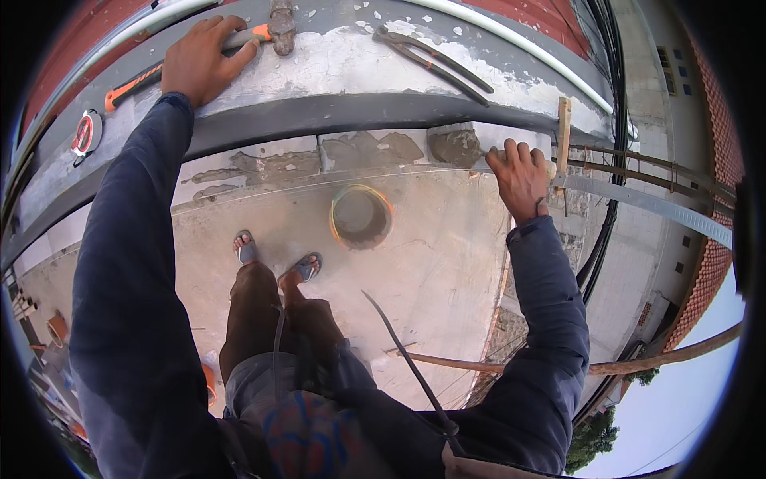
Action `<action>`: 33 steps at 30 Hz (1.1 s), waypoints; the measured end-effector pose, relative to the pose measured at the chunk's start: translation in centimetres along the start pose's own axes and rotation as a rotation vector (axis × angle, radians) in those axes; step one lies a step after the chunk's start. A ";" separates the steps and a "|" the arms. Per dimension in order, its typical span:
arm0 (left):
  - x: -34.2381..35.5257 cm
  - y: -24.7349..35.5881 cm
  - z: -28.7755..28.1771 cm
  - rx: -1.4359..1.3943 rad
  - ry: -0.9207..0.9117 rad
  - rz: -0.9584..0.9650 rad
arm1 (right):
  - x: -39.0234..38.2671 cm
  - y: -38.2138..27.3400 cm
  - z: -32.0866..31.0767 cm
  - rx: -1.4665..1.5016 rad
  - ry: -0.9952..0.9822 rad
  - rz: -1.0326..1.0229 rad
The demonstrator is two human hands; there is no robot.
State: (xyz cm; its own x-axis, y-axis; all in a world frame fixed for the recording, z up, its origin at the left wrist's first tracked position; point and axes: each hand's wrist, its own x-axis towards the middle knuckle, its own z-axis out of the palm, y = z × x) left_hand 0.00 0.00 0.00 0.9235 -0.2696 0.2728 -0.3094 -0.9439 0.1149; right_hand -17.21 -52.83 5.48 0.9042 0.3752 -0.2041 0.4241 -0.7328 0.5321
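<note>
Up on the grey ledge point(335, 120), my left hand point(203, 60) is closed over the handle of a hammer point(282, 30) with an orange and grey grip. The hammer lies flat, its rusty head pointing right. My right hand point(520, 177) grips a trowel point(455, 148) by its handle, which is mostly hidden in my fingers. Grey mortar covers the trowel's blade, which rests at the top of a pale block point(511, 137) at the right end of the row. Wet mortar point(371, 150) is smeared along the neighbouring pale blocks point(303, 145).
Pincers point(435, 65) and a red-and-white tape measure point(86, 134) lie on the ledge. A mortar bucket point(335, 231) stands on the floor beyond my sandalled feet. At right are an upright wooden stick point(563, 136), a metal strip point(654, 209) and black cables point(614, 88). A thin string crosses the blocks.
</note>
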 end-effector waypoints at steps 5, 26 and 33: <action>-1.1 -0.9 0.9 -0.010 0.077 0.034 | -1.7 2.1 -2.2 -0.096 0.069 -0.057; -1.2 -0.2 -0.7 -0.170 0.090 -0.036 | 8.7 -1.9 -5.3 -0.021 -0.542 -0.052; -1.5 -0.8 0.3 -0.062 0.055 -0.047 | 4.4 4.8 -14.9 -0.088 -0.528 0.045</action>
State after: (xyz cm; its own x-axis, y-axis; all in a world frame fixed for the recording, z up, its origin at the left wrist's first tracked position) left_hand -1.11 1.13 -0.80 0.9240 -0.2129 0.3177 -0.2812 -0.9412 0.1871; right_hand -11.89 -46.28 19.37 0.8330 -0.0084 -0.5532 0.3995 -0.6826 0.6120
